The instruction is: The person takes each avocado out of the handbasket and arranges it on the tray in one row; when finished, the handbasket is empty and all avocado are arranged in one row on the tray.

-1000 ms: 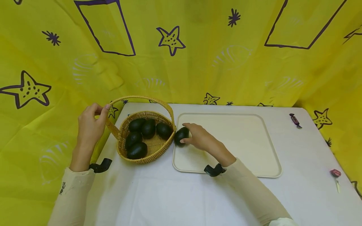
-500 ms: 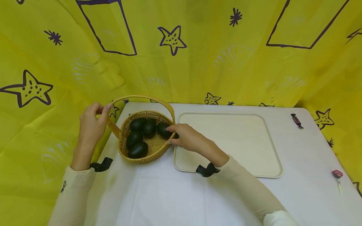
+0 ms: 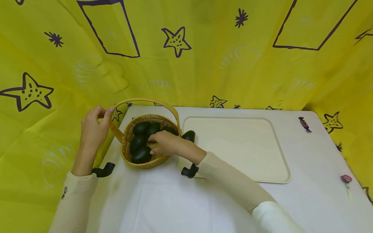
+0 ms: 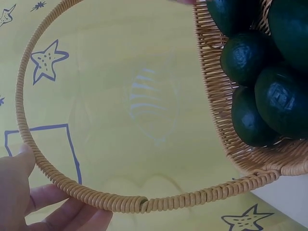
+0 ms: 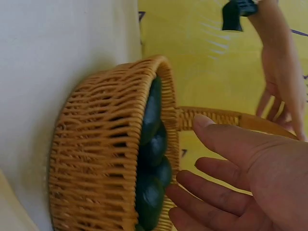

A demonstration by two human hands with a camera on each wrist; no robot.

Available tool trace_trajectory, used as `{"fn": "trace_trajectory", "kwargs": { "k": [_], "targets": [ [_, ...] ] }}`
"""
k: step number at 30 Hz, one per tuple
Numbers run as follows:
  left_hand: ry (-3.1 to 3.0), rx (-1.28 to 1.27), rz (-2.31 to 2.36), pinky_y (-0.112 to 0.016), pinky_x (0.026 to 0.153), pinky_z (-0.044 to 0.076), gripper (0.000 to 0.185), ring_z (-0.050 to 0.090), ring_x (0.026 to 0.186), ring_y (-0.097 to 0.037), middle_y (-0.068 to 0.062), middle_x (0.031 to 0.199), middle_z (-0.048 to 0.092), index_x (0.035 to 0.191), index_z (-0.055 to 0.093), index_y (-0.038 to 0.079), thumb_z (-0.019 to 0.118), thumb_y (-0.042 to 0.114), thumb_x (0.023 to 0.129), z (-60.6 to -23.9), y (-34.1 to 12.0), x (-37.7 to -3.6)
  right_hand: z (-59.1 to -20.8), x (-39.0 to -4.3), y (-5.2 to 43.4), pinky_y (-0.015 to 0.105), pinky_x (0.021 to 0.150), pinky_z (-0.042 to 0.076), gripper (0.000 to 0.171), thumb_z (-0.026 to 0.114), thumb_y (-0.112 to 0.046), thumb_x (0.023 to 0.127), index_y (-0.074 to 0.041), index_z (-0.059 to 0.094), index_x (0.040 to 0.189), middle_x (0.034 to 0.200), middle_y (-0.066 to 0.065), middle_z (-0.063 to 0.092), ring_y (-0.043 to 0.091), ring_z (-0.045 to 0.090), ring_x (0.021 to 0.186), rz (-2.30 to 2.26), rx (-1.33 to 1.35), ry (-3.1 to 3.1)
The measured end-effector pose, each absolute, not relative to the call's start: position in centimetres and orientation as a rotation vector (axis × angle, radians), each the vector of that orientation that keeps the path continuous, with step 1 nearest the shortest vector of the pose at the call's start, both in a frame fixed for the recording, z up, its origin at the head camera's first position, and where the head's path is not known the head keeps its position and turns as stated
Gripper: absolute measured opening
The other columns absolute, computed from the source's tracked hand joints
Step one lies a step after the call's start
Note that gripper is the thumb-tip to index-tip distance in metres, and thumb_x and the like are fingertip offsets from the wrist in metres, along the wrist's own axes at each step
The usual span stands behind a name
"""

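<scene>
Wicker basket [image 3: 145, 158] with dark avocados, two hands at it

Left hand [image 3: 94, 127], at the left of the head frame, pinches the basket's looped handle [image 4: 120, 202] between thumb and curled fingers (the left wrist view shows the fingers under the coil). Right hand [image 3: 164, 143] lies over the basket at centre frame, fingers loosely extended above the avocados [image 3: 141, 154], gripping nothing in the right wrist view; whether the fingertips touch the fruit I cannot tell. One avocado [image 3: 189, 135] lies on the cream tray's [image 3: 262, 176] left edge, just beside the basket rim. Two wrapped sweets [image 3: 304, 124] lie well apart at the right of the white table [image 3: 163, 200], yellow starred cloth behind
</scene>
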State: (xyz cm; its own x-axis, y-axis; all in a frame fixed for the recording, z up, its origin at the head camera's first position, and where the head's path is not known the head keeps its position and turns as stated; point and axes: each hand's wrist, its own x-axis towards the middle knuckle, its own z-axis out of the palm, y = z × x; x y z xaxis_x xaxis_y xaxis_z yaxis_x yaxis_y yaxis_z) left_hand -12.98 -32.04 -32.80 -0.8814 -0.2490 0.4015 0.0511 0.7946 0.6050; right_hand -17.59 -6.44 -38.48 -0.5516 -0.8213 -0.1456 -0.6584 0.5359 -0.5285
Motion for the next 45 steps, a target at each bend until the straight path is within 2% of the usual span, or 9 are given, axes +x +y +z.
{"fn": "trace_trajectory", "kwargs": {
  "k": [8,21,28,33,36,40,45],
  "targets": [
    [-2.526,0.139,-0.857,-0.063,0.103,0.043,0.050,0.060,0.115,-0.048,-0.028,0.112,0.066,0.100,0.064,-0.004,0.055,0.045,0.110,-32.7,-32.0,-12.9,-39.4,-17.8,-10.0,0.029,0.112,0.049,0.059,0.072,-0.034,0.102,-0.010,0.056,0.153,0.151,0.007,0.060,0.021,0.058,0.139,-0.458,-1.242,2.386],
    [-2.535,0.131,-0.849,-0.063,0.103,0.043,0.049,0.061,0.114,-0.048,-0.028,0.112,0.067,0.100,0.064,-0.003,0.054,0.044,0.110,-32.7,-32.2,-13.0,-39.9,-17.6,-12.4,0.027,0.112,0.048,0.057,0.073,-0.025,0.102,-0.016,0.055,0.155,0.156,0.004,0.056,0.018,0.054,0.142,-0.312,-1.188,2.355],
    [-2.529,0.125,-0.847,-0.063,0.102,0.044,0.049,0.061,0.114,-0.048,-0.028,0.111,0.066,0.099,0.063,-0.003,0.054,0.044,0.110,-32.7,-32.3,-12.9,-40.0,-17.4,-12.4,0.027,0.113,0.046,0.057,0.074,-0.032,0.101,-0.018,0.056,0.154,0.157,0.006,0.052,0.018,0.050,0.144,-0.224,-1.186,2.390],
    [-2.533,0.127,-0.853,-0.063,0.101,0.044,0.051,0.060,0.114,-0.047,-0.028,0.112,0.066,0.099,0.062,-0.003,0.054,0.046,0.110,-32.5,-32.2,-12.9,-40.0,-17.3,-12.5,0.028,0.112,0.047,0.056,0.074,-0.036,0.100,-0.016,0.059,0.150,0.154,0.003,0.055,0.016,0.052,0.141,-0.214,-1.142,2.366],
    [-2.532,0.134,-0.852,-0.062,0.101,0.044,0.052,0.060,0.114,-0.047,-0.027,0.112,0.066,0.099,0.062,-0.002,0.053,0.047,0.110,-32.5,-32.2,-12.9,-40.1,-17.4,-12.7,0.029,0.113,0.047,0.060,0.074,-0.036,0.101,-0.016,0.055,0.154,0.154,0.002,0.056,0.017,0.053,0.142,-0.223,-1.151,2.341],
    [-2.533,0.130,-0.849,-0.063,0.102,0.044,0.051,0.061,0.114,-0.047,-0.027,0.112,0.066,0.099,0.063,-0.002,0.054,0.047,0.110,-32.5,-32.2,-12.9,-40.3,-17.4,-12.9,0.031,0.117,0.043,0.067,0.073,-0.034,0.101,-0.021,0.046,0.161,0.160,-0.001,0.051,0.018,0.048,0.148,-0.241,-1.159,2.309],
    [-2.537,0.115,-0.853,-0.063,0.102,0.044,0.049,0.061,0.114,-0.048,-0.027,0.112,0.066,0.099,0.062,-0.002,0.055,0.045,0.110,-32.6,-32.2,-12.9,-40.2,-17.3,-12.5,0.030,0.119,0.040,0.066,0.071,-0.035,0.103,-0.024,0.043,0.162,0.163,-0.002,0.048,0.017,0.045,0.150,-0.193,-1.180,2.289]
  ]
}}
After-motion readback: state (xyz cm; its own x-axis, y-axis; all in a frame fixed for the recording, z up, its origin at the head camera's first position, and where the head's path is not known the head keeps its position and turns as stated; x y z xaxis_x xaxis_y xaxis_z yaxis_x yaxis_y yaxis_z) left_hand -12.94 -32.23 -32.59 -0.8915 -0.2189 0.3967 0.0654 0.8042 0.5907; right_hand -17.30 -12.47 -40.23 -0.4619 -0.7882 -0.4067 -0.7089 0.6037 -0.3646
